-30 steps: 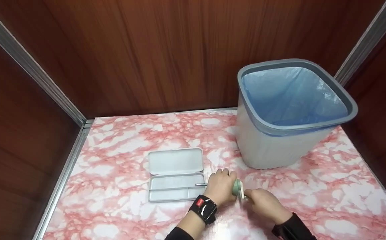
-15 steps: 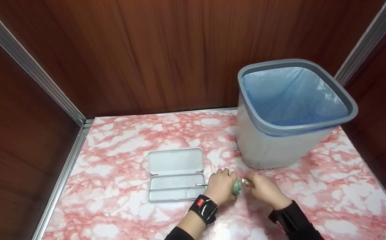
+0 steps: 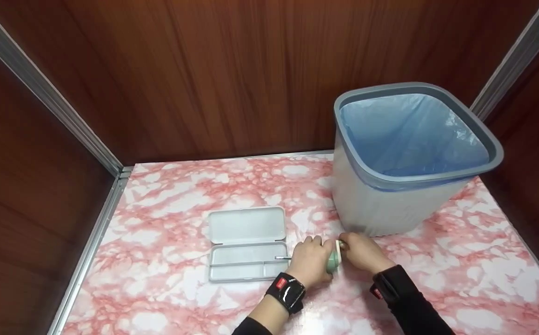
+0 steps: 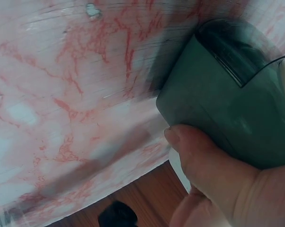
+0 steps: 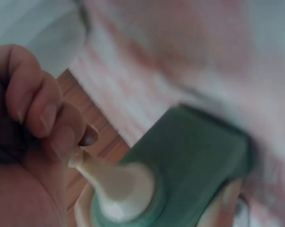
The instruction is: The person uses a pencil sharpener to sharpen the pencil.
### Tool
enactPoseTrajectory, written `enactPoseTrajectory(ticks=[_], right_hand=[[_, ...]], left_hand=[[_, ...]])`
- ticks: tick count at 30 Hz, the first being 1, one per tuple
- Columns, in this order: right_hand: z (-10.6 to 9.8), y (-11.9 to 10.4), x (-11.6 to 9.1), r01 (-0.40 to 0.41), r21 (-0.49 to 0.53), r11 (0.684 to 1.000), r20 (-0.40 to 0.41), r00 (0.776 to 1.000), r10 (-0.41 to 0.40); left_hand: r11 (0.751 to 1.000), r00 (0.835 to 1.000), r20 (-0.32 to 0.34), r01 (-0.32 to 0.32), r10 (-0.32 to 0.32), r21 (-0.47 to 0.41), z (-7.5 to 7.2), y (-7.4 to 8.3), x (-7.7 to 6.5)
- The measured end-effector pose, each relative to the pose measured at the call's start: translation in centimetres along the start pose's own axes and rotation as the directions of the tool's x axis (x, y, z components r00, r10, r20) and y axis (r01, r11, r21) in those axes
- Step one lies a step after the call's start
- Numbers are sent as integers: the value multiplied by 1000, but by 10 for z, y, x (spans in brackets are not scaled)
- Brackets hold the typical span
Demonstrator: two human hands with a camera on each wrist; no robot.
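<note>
A green hand-crank pencil sharpener (image 3: 332,263) lies low over the table, mostly covered by my left hand (image 3: 310,261) in the head view. That hand grips its body, the thumb (image 4: 213,161) pressed along the green side (image 4: 204,99) in the left wrist view. On the far right of the sharpener, my right hand (image 3: 363,252) pinches the handle of the cream crank (image 5: 126,187), whose small knob (image 5: 89,135) shows by the fingertips in the right wrist view. A thin pencil-like stick (image 3: 282,257) pokes out left of my left hand; its other end is hidden.
A pale pencil case (image 3: 247,225) lies open just left of my hands, its tray (image 3: 236,271) divided into compartments. Behind my right hand stands a bin (image 3: 381,209) lined with a blue bag (image 3: 409,135). Wood panels (image 3: 232,79) enclose the marbled table (image 3: 167,298).
My right hand has swung the crank from the near side up to the far side, moving away from me. The left hand keeps its grip on the sharpener in the same place.
</note>
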State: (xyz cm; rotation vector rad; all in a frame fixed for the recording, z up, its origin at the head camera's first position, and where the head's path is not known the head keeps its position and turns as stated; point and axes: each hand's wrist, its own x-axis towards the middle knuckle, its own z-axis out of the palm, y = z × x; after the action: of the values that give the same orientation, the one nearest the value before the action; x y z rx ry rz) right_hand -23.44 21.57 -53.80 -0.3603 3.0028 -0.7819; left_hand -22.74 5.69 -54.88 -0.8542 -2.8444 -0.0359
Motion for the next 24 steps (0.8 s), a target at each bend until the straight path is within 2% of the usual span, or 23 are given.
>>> enactPoseTrajectory(ticks=[5, 11, 18, 24], right_hand=[[17, 6, -5, -42, 10, 999, 43, 998, 42], [32, 6, -23, -77, 18, 997, 96, 993, 75], [31, -3, -45, -35, -7, 999, 108, 994, 36], [22, -13, -60, 9, -8, 1000, 57, 998, -9]], left_hand=[[1000, 1000, -2, -4, 4, 5, 0, 1, 1], [1000, 1000, 9, 5, -5, -9, 0, -1, 0], [1000, 1000, 15, 0, 0, 2, 1, -1, 0], [1000, 1000, 7, 2, -2, -10, 2, 0, 0]])
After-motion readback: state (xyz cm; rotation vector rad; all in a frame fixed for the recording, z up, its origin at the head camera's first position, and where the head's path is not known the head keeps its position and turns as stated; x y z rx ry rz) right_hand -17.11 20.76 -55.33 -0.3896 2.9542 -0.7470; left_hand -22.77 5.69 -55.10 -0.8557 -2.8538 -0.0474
